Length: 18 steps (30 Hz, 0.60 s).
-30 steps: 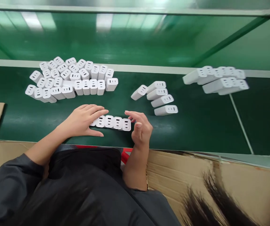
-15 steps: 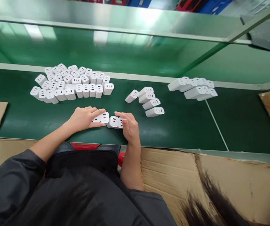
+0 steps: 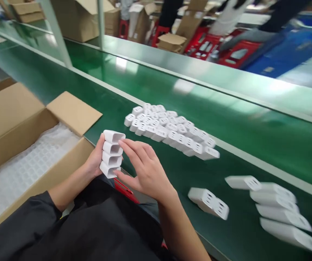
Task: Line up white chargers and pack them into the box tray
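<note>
Several white plastic housings (image 3: 111,159) are stacked in a column, their hollow open ends facing up toward me. My left hand (image 3: 95,156) is wrapped round the stack's left side. My right hand (image 3: 146,170) touches the right side with thumb and fingertips, at the top and bottom of the column. On the green work surface (image 3: 169,174), a large cluster of white housings (image 3: 172,127) with slotted ends lies beyond my hands. Two more housings (image 3: 208,203) lie together to the right, and a further blurred group (image 3: 283,210) is at the far right.
At the left, an open cardboard box (image 3: 71,159) holds rows of items under clear plastic film (image 3: 33,166). A metal post (image 3: 55,32) rises behind. Red stools (image 3: 237,54), cartons (image 3: 172,41) and parts of people are across the line.
The view has swung left, bringing the cardboard box into sight. My hands have left the work surface and now hold a column of housings, with two others lying apart at the right.
</note>
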Each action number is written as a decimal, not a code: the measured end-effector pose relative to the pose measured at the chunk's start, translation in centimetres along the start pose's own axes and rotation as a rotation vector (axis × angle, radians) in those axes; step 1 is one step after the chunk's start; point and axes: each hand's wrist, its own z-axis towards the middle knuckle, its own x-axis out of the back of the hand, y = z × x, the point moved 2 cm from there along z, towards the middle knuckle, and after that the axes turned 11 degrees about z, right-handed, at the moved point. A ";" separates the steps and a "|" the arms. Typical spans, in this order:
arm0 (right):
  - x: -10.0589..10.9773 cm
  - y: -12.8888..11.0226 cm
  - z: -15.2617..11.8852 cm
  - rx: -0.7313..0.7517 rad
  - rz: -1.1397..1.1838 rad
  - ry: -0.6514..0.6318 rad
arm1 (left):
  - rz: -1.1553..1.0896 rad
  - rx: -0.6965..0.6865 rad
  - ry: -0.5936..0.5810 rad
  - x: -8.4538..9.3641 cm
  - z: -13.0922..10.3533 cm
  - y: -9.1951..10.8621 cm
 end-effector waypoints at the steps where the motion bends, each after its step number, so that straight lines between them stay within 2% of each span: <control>1: -1.4 -0.5 1.7 0.038 -0.003 -0.081 | -0.046 -0.008 0.065 1.3 -0.8 -0.7; 5: -6.9 -2.1 6.1 0.212 0.013 -0.252 | -0.460 0.017 0.371 5.2 -3.8 -4.5; 7: -9.3 -2.7 7.5 0.303 0.061 -0.316 | -0.501 0.033 0.436 6.8 -5.4 -5.9; 8: -10.4 -3.0 8.1 0.343 0.095 -0.352 | -0.439 0.021 0.451 7.8 -6.3 -6.2; 11: -12.5 -2.7 10.3 0.417 0.189 -0.409 | 0.021 -0.109 0.460 12.7 -10.1 -6.2; 13: -13.1 -1.5 12.3 0.425 0.209 -0.384 | 0.425 -0.152 0.497 17.7 -13.5 -6.2; 15: -13.8 -0.1 14.5 0.436 0.200 -0.352 | 0.834 0.031 0.578 23.9 -17.2 -7.4; 17: -15.1 1.2 16.9 0.454 0.172 -0.358 | 1.215 0.251 0.682 30.2 -21.1 -9.7; 18: -16.1 1.5 18.2 0.465 0.151 -0.378 | 1.346 0.327 0.691 33.0 -23.0 -11.2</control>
